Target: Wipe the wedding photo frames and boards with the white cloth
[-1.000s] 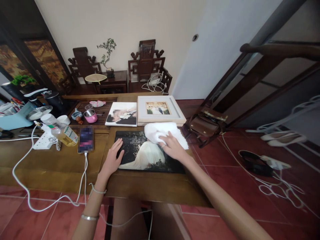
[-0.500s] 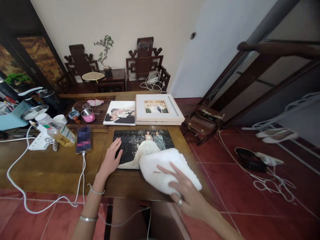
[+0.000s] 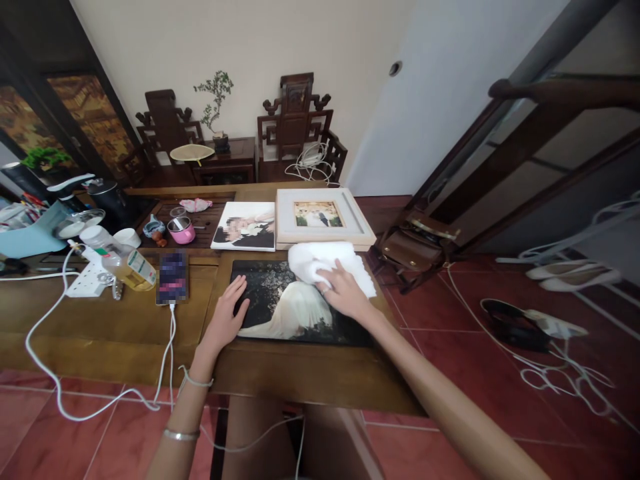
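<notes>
A dark wedding photo panel (image 3: 300, 313) lies flat on the wooden table (image 3: 280, 373). My left hand (image 3: 228, 312) rests with fingers stretched out on the panel's left edge. At its upper right, my right hand (image 3: 343, 288) presses and grips a folded white towel (image 3: 325, 257). The towel covers the upper right part of the picture, where the couple's figures are hidden. Its far edge lies close to a pale wooden picture frame (image 3: 360, 227).
Left of the frame lies a white-edged photo panel (image 3: 243, 227). A phone (image 3: 171, 283) on a white cable, a bottle of yellowish liquid (image 3: 131, 267), a power strip (image 3: 86, 283) and a pink cup (image 3: 183, 231) stand further left. A wooden chair (image 3: 520, 167) is at right.
My right hand has slid the towel away from me, from the panel's lower right corner to its upper right. The panel's lower part is uncovered. My left hand stays in place.
</notes>
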Tool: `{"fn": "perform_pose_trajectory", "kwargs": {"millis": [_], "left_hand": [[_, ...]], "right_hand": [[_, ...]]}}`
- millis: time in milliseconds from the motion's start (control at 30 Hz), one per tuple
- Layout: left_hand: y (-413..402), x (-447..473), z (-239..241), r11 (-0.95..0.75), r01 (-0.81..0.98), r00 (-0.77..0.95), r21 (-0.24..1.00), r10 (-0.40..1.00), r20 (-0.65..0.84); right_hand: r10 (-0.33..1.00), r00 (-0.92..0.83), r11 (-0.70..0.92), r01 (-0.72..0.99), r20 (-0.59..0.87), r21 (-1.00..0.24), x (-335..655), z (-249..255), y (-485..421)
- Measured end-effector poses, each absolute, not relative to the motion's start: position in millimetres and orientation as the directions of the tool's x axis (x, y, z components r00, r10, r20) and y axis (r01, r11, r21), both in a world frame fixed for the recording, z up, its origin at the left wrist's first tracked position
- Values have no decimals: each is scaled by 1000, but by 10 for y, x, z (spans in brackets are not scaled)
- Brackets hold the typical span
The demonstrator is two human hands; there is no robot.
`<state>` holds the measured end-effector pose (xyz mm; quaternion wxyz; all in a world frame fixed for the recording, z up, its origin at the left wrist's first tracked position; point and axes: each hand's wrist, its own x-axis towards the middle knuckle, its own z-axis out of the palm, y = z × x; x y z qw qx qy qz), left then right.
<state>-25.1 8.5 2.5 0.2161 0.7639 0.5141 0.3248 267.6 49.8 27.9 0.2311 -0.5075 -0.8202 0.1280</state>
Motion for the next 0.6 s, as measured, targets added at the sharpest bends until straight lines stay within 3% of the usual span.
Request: {"fn": "perform_pose_trajectory", "kwargs": {"millis": [200,400,600], "left_hand": [[87,-237,21,-387,656,259,647,922,289],[91,-239,5,-402,662,269,633,915,300],[72,-236,29,-377,671,268,638,926,266]], "right_hand": [[788,-526,615,685,319,-390,2637,277,-485],[638,-722,751,506,268,-425,2567,372,-1049],[739,-602,668,604,301,-434,2515,319,-526]]}}
